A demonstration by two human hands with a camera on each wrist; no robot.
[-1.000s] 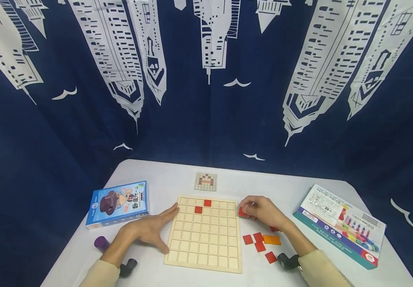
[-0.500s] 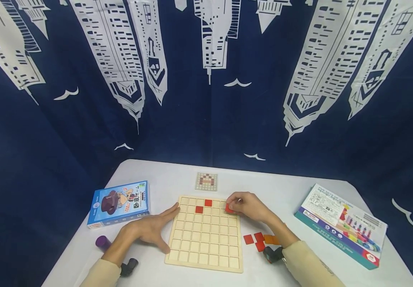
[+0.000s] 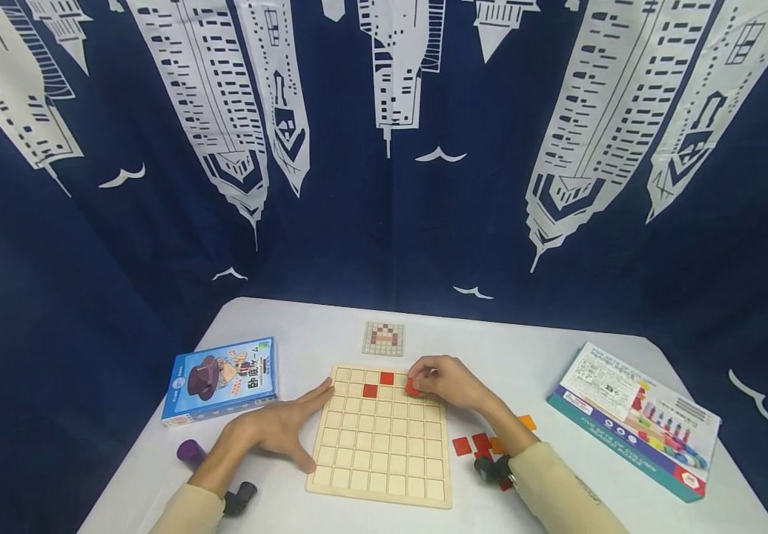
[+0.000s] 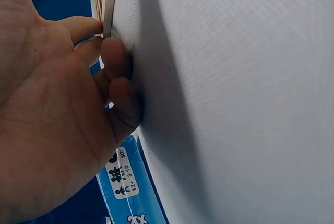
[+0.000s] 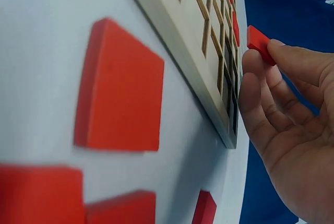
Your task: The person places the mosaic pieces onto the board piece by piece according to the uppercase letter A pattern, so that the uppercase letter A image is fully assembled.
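My right hand [image 3: 449, 380] pinches a red square tile [image 3: 414, 387] between thumb and fingers. In the right wrist view the tile [image 5: 260, 44] is tilted, just above the wooden grid board [image 5: 182, 62]. The board [image 3: 379, 463] lies flat on the table, with one red tile [image 3: 387, 378] in its top row and another red tile [image 3: 370, 391] in the second row. My left hand [image 3: 282, 429] has its fingers spread along the board's left edge, with thumb and fingertips touching it. Nothing is held in that hand [image 4: 57, 98].
A small pattern card [image 3: 384, 339] lies beyond the board. Loose red tiles [image 3: 462, 446] and orange tiles [image 3: 526, 422] lie right of the board, partly under my right arm. A blue game box [image 3: 220, 377] stands left, a teal-white box [image 3: 634, 419] right, and a purple cylinder [image 3: 190, 452] near my left forearm.
My right hand has carried the red tile leftward, from beside the board's right edge to over its upper rows. The left hand has stayed in place.
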